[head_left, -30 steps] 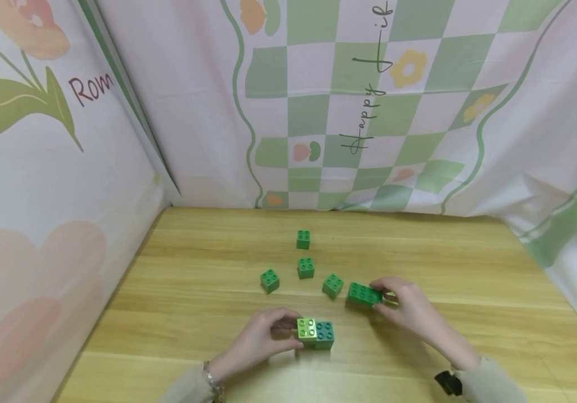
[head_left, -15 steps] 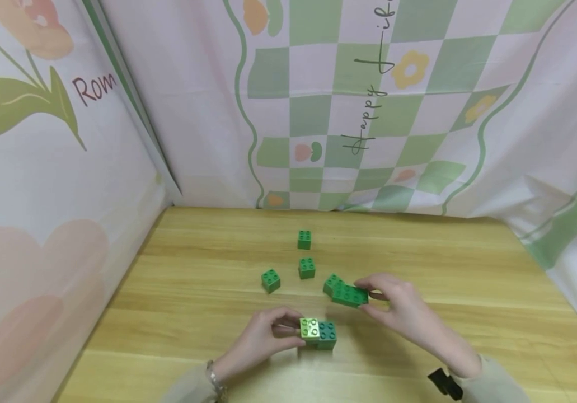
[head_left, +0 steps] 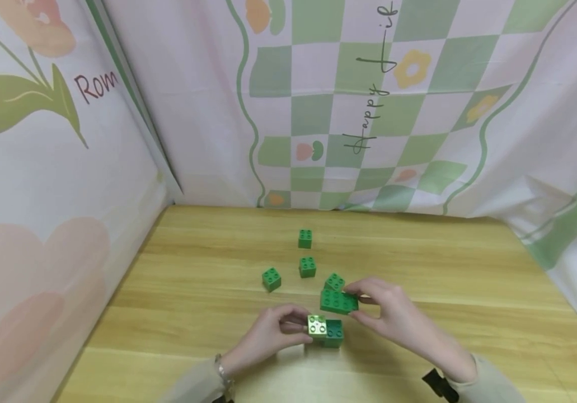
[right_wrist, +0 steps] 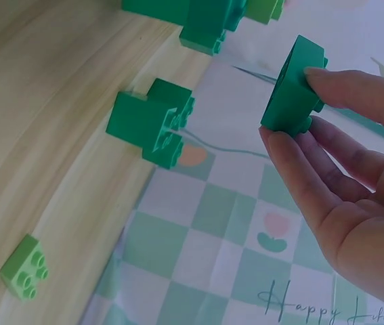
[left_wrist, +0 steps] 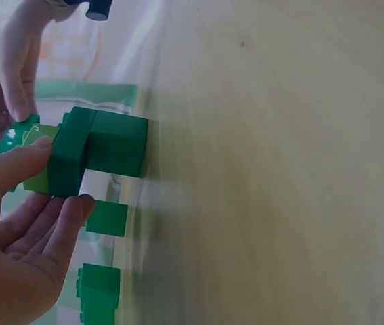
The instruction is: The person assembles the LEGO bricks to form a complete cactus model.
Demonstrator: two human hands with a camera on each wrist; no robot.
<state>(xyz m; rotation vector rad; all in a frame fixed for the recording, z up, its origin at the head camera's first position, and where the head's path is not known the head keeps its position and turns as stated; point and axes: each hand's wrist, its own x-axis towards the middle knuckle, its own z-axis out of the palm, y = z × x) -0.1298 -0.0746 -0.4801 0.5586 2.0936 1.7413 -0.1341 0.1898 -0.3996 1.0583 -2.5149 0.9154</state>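
Note:
My left hand (head_left: 268, 336) pinches a stack of toy building bricks between thumb and fingers. A light green brick (head_left: 317, 326) tops one side of the stack, beside the bare studs of a dark green brick (head_left: 334, 334). Below, in the left wrist view, sits another green block (left_wrist: 117, 143) at table level. Close by on the right, my right hand (head_left: 386, 308) pinches the end of a long green brick (head_left: 338, 301), studs up. The right wrist view has this long brick (right_wrist: 296, 88) held clear of the table, apart from the stack.
Several small green bricks stand behind the hands: one at the back (head_left: 305, 239), a middle one (head_left: 307, 267), a left one (head_left: 271, 279) and one partly covered (head_left: 335, 281). A light green brick (right_wrist: 26, 267) lies on the wooden table (head_left: 444, 263). Behind hangs a checked curtain (head_left: 313, 112).
My right hand has carried the long green brick leftward, off the light green brick's side and close to the stack. The left hand with the stack has shifted slightly right.

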